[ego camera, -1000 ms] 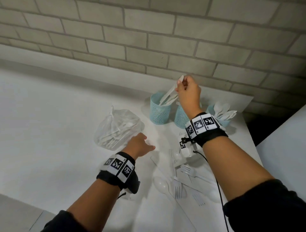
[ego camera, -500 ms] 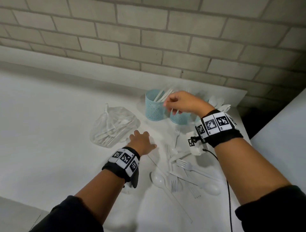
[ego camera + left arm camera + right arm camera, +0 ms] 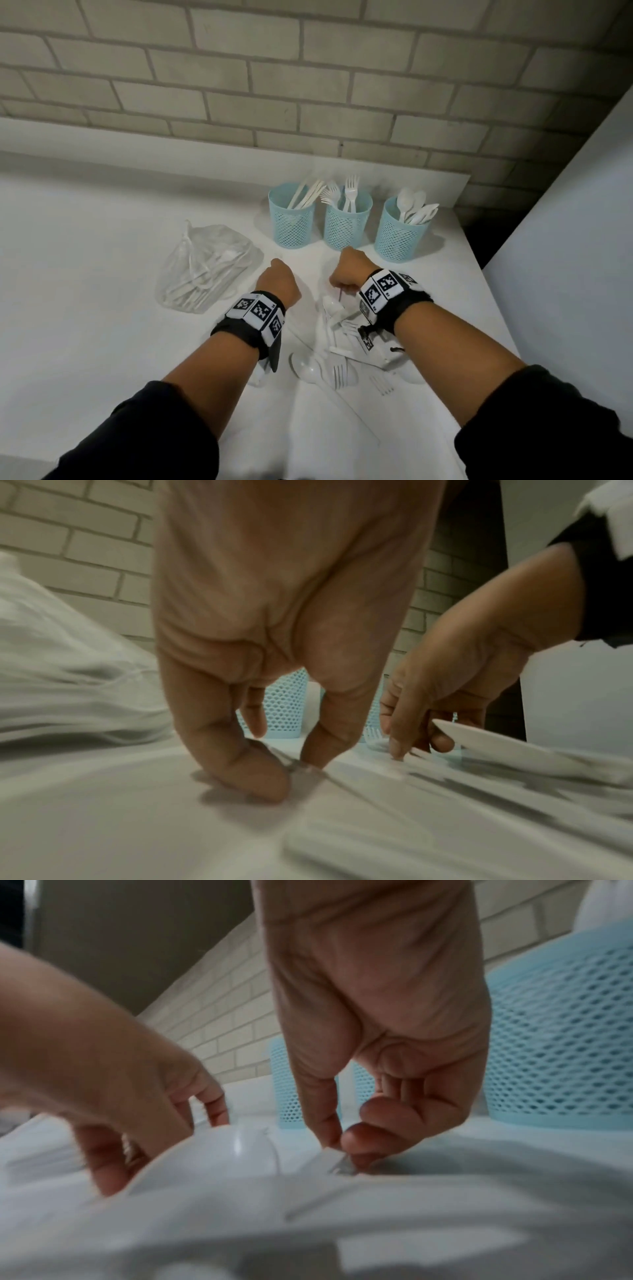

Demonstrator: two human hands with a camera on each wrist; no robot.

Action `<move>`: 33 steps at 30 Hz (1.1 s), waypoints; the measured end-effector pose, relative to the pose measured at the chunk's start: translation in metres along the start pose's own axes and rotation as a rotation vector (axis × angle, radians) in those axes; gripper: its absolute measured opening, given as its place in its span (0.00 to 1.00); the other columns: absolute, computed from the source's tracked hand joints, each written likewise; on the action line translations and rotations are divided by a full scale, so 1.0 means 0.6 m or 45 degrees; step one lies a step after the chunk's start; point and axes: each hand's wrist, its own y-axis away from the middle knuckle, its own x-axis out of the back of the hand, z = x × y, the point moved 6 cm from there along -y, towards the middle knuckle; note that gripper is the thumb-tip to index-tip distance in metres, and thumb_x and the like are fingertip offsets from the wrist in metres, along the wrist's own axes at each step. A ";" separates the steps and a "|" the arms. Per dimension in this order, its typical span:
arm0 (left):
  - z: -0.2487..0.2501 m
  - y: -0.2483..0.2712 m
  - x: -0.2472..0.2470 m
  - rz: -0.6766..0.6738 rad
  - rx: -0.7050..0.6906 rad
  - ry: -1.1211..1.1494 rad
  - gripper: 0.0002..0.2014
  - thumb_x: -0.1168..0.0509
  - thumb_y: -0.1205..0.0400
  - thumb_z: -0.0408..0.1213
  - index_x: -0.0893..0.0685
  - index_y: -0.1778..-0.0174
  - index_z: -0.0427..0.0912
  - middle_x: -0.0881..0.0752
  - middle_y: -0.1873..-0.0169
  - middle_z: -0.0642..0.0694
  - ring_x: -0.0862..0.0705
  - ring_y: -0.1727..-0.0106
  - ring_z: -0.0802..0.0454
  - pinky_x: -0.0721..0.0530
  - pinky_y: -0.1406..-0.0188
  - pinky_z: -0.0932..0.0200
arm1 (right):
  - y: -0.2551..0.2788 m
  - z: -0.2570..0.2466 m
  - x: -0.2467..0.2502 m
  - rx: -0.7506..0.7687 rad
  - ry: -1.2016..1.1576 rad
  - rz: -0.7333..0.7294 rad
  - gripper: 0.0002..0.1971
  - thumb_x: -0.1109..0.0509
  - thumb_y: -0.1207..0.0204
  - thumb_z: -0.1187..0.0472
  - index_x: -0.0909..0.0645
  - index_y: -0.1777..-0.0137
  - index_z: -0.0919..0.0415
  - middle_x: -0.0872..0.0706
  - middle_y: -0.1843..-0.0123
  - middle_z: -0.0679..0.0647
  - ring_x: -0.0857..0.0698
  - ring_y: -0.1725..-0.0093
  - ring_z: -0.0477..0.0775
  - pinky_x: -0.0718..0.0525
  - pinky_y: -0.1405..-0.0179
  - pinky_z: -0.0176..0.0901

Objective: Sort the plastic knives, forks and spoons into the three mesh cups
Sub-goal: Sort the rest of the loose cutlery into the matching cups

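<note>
Three light-blue mesh cups stand in a row by the wall: the left cup holds knives, the middle cup forks, the right cup spoons. Loose white cutlery lies in a pile between my forearms. My right hand is down on the table just in front of the cups. Its thumb and forefinger pinch the flat end of a white cutlery handle, beside a spoon bowl. My left hand stands on its fingertips on the table, holding nothing that I can make out.
A clear plastic bag full of white cutlery lies left of my left hand. A brick wall backs the table. The table's right edge runs close behind the right wrist, with a white panel beyond it.
My right hand let go of the piece at the knife cup, came down to the table and pinched a handle there. The left hand rose from lying flat onto its fingertips.
</note>
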 end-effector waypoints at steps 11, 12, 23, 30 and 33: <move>-0.008 0.028 0.012 -0.275 0.051 0.196 0.09 0.46 0.20 0.28 0.22 0.60 0.32 0.18 0.66 0.39 0.17 0.65 0.44 0.20 0.66 0.57 | 0.009 0.015 0.048 -0.200 -0.963 -0.177 0.09 0.39 0.21 0.67 0.24 0.62 0.60 0.24 0.67 0.53 0.25 0.68 0.47 0.23 0.65 0.40; -0.008 0.034 0.010 -0.333 0.094 0.350 0.10 0.47 0.20 0.27 0.24 0.65 0.33 0.22 0.73 0.40 0.21 0.71 0.46 0.22 0.71 0.58 | 0.014 0.014 0.050 -0.175 -0.980 -0.211 0.09 0.42 0.20 0.67 0.24 0.60 0.59 0.25 0.67 0.53 0.24 0.67 0.48 0.23 0.64 0.41; -0.020 0.169 -0.008 -0.783 0.084 0.623 0.11 0.45 0.13 0.38 0.30 0.43 0.31 0.14 0.62 0.37 0.14 0.73 0.48 0.12 0.69 0.57 | 0.067 0.111 0.037 0.126 0.129 -0.479 0.18 0.22 0.32 0.55 0.22 0.44 0.49 0.20 0.53 0.48 0.23 0.60 0.49 0.26 0.65 0.38; -0.008 0.202 -0.068 -0.935 0.027 0.373 0.11 0.45 0.13 0.39 0.26 0.55 0.36 0.10 0.59 0.36 0.11 0.62 0.41 0.12 0.53 0.49 | 0.113 0.131 0.016 0.035 0.454 -0.468 0.43 0.19 0.39 0.43 0.36 0.27 0.54 0.24 0.29 0.51 0.22 0.37 0.55 0.22 0.37 0.52; 0.010 0.200 -0.073 -0.907 0.076 0.604 0.10 0.45 0.13 0.37 0.24 0.52 0.34 0.15 0.61 0.36 0.12 0.68 0.40 0.12 0.59 0.48 | 0.132 0.128 0.008 -0.023 0.537 -0.453 0.46 0.20 0.40 0.40 0.38 0.28 0.60 0.18 0.41 0.55 0.19 0.50 0.56 0.17 0.45 0.52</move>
